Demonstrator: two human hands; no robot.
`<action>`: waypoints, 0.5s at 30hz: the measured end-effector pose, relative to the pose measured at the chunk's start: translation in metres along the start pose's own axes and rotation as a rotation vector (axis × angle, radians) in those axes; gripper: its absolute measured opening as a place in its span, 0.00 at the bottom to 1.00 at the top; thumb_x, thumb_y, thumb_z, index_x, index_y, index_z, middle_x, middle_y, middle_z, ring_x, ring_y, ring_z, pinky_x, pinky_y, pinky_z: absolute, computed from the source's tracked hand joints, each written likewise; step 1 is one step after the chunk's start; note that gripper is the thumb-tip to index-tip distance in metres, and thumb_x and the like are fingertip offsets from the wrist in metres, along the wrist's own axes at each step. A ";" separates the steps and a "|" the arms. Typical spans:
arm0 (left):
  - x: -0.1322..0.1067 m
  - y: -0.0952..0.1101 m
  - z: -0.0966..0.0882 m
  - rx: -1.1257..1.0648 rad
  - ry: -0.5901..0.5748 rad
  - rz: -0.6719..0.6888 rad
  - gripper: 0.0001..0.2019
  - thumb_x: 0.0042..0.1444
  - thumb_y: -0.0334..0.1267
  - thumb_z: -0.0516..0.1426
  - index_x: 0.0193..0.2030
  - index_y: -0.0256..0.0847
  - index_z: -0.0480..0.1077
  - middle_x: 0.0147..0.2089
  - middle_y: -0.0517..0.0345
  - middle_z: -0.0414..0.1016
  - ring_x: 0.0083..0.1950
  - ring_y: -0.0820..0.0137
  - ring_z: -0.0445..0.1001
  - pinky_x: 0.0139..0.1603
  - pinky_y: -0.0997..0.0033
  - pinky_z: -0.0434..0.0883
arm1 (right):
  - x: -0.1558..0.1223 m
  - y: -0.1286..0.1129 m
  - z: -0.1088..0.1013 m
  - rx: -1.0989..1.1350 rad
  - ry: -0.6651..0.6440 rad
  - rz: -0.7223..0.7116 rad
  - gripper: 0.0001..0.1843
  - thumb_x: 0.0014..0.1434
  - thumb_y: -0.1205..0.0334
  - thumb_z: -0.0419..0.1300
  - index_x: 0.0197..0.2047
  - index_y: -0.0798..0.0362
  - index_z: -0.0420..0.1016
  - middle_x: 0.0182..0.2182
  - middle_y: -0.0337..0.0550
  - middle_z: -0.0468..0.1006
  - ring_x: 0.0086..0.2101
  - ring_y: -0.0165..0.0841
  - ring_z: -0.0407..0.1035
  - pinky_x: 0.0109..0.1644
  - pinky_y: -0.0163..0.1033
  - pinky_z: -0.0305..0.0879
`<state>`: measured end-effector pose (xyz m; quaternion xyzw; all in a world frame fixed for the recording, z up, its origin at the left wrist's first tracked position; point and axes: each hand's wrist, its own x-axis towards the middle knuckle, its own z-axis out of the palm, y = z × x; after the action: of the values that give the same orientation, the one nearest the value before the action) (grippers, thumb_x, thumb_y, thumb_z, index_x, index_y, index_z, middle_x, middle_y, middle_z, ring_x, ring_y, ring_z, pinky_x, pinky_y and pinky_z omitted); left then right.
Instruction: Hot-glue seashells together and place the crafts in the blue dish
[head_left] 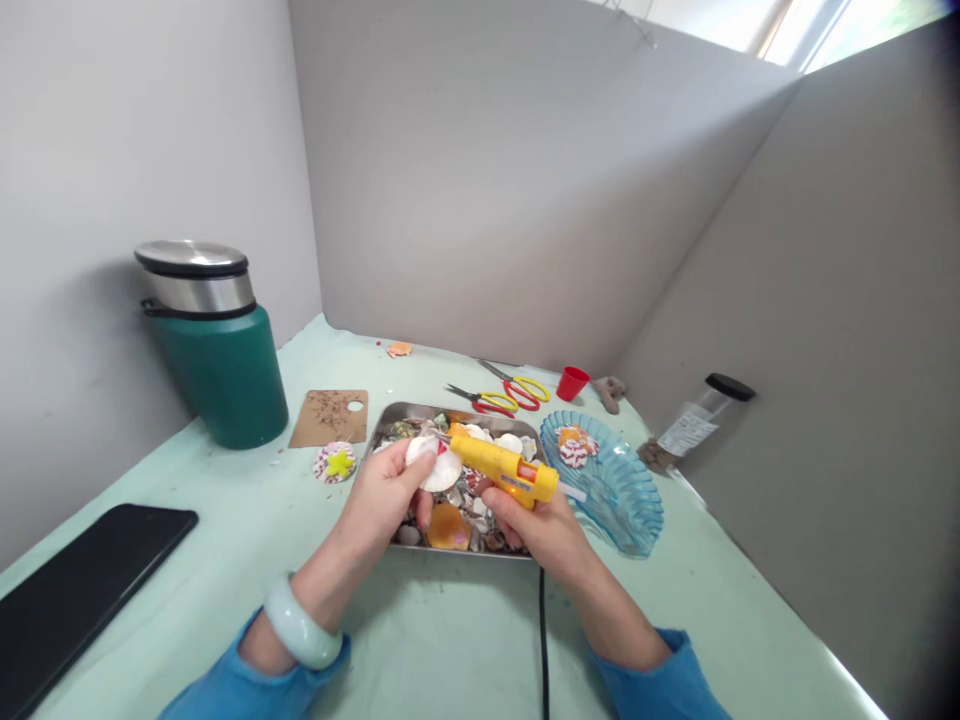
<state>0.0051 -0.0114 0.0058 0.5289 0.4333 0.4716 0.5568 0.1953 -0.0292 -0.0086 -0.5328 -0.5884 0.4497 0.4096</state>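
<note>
My left hand (394, 485) pinches a white scallop shell (442, 470) that has a small red patch near its upper edge. In my right hand (536, 525) is a yellow hot glue gun (499, 465), its nozzle pointing left at the shell's top edge. A clear glue stick (573, 492) pokes out of the gun's back end. Whether the nozzle touches the shell I cannot tell. Both hands are over a metal tray (480, 552) filled with mixed shells and pebbles, among them an orange shell (448, 526).
A blue shell-shaped dish (626, 500) holds decorated shells. Behind the tray lie two scissors (495, 402) and a red cup (572, 383). Left are a cardboard piece (328, 417), a shell with a yellow star (339, 462), a green flask (225, 380) and a phone (90, 600). A black cord (544, 640) runs forward.
</note>
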 end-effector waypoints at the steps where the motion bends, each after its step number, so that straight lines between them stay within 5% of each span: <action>1: 0.000 0.000 0.000 -0.002 0.004 0.002 0.14 0.56 0.49 0.55 0.28 0.41 0.63 0.10 0.65 0.64 0.14 0.75 0.60 0.19 0.77 0.56 | 0.000 0.000 0.000 -0.001 0.005 0.005 0.19 0.52 0.45 0.62 0.29 0.54 0.72 0.14 0.33 0.62 0.17 0.26 0.55 0.21 0.33 0.52; 15: 0.001 -0.003 -0.001 0.040 0.011 0.014 0.14 0.57 0.49 0.53 0.30 0.41 0.62 0.10 0.67 0.63 0.13 0.76 0.59 0.18 0.78 0.56 | 0.000 -0.002 0.001 -0.002 0.018 0.037 0.20 0.51 0.44 0.62 0.30 0.55 0.73 0.14 0.33 0.62 0.17 0.26 0.54 0.22 0.34 0.53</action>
<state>0.0047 -0.0098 0.0023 0.5404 0.4418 0.4697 0.5406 0.1937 -0.0296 -0.0073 -0.5480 -0.5752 0.4516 0.4060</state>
